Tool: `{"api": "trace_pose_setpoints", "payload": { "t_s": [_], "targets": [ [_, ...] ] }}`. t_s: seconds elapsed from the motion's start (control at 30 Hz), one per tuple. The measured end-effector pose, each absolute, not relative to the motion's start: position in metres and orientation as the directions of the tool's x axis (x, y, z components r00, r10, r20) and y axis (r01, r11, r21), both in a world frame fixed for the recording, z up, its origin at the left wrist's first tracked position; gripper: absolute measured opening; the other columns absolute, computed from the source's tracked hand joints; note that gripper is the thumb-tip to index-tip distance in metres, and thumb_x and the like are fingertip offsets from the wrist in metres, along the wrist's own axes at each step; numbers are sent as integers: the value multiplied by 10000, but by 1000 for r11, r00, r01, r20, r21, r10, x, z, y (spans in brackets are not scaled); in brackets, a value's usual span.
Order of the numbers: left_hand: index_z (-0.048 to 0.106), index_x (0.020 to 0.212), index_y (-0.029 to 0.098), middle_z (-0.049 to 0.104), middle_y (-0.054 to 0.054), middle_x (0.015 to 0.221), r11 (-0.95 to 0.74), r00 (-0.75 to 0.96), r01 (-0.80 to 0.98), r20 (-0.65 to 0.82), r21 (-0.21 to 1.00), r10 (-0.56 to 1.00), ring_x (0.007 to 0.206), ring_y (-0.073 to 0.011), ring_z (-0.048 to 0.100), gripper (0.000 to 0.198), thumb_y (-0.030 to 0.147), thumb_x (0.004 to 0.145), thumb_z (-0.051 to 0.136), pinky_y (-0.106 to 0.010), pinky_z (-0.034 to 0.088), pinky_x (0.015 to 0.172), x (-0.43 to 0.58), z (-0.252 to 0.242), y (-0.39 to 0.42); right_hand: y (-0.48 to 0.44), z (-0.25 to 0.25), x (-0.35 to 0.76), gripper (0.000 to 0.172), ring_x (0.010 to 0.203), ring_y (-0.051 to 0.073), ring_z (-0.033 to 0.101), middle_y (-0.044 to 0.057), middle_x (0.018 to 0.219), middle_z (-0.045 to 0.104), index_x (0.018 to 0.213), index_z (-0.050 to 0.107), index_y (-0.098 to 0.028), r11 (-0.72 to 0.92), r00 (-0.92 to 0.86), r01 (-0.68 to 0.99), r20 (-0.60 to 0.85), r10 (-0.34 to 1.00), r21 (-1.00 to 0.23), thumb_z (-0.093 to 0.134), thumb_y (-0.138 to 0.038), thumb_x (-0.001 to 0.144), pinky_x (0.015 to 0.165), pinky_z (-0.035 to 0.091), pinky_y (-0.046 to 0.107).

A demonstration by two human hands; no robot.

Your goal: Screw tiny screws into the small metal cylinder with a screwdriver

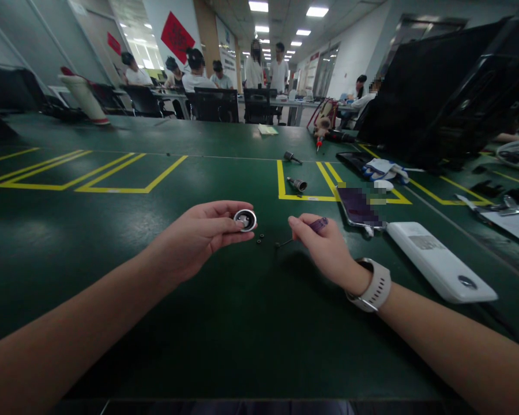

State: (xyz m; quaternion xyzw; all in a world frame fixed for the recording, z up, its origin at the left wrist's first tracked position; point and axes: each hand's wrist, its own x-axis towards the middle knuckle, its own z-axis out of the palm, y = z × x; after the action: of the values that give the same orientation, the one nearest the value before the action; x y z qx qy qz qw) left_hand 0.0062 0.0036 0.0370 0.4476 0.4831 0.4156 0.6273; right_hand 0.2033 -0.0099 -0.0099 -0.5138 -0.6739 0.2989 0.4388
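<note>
My left hand (203, 233) is closed on a round metal housing (251, 221), its open end facing right and showing a dark ring and small parts inside. In my right hand (322, 245) is a small screwdriver (319, 225) with a purple handle, its thin shaft slanting down to the left. A small dark piece (277, 245) sits at the shaft's tip; whether it is attached I cannot tell. Between the hands lie small dark nut-like pieces (260, 238) on the green table (225, 340).
Beyond my hands, a metal cone-shaped part (297, 184) and a dark part with a shaft (292, 157) lie near yellow tape. On the right are a phone (358, 206), a white power bank (441, 262), gloves (384, 170) and a large black monitor (432, 92). People sit and stand farther back.
</note>
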Motion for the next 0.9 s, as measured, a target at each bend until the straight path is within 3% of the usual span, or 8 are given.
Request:
{"api": "trace_pose_setpoints", "payload": {
  "t_s": [0.2,0.33,0.7,0.9],
  "targets": [
    [664,928,109,688,-90,952,258,188,-83,-239,963,953,886,-211,665,256,12,694,623,-300,573,779,6,38,3,-6,-14,209,407,518,97,413,-31,539,449,600,556,-177,301,-46,233,298,953,-925,442,-443,887,512,318,253],
    [664,932,117,687,-88,966,257,203,-78,-237,963,950,883,-209,665,263,17,691,629,-313,564,802,5,37,3,-4,-17,209,427,514,101,425,-26,523,460,571,546,-184,311,-16,193,314,949,-930,449,-463,880,518,330,255],
    [671,919,128,687,-84,953,256,217,-79,-234,963,948,885,-206,661,256,23,688,636,-343,551,844,5,38,2,-7,-10,208,412,479,97,415,-42,478,410,547,511,-187,259,8,400,286,958,-879,450,-419,882,492,325,253],
    [674,909,120,689,-88,944,257,225,-87,-232,963,946,892,-210,662,238,23,695,637,-335,555,829,5,37,2,-10,-6,204,398,454,84,357,-49,465,379,490,439,-187,285,-70,504,290,954,-815,534,-361,835,453,270,244]
  ]
}}
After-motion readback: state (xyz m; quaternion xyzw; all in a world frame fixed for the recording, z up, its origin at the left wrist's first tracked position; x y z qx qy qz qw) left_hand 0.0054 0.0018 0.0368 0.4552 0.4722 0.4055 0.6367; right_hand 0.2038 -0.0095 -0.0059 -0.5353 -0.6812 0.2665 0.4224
